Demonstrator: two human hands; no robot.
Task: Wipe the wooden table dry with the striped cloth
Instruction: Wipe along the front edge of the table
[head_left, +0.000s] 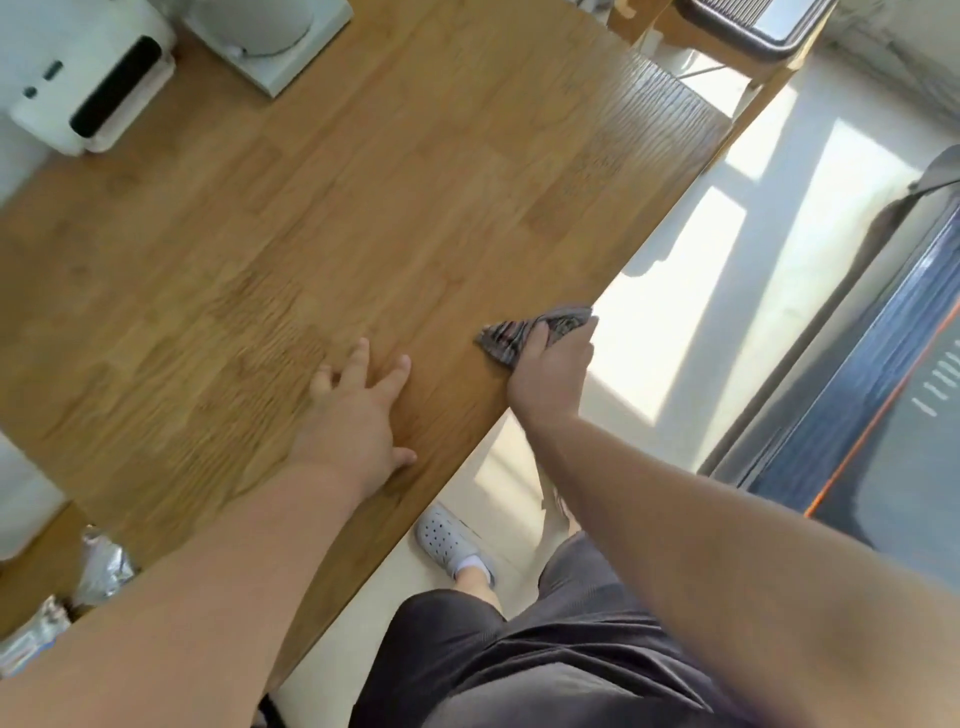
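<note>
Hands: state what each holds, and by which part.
The right hand grips the striped cloth by its bunched middle, at the edge of the wooden table. The left hand holds nothing; it rests spread on the table.

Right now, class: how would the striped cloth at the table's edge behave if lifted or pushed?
The striped cloth is bunched and creased in the right hand, so probably floppy, drooping if lifted. It looks thin, so likely light. Pushed along the wooden table, it should slide and crumple, not roll.

Sun patches on pale floor (675, 312)
</note>
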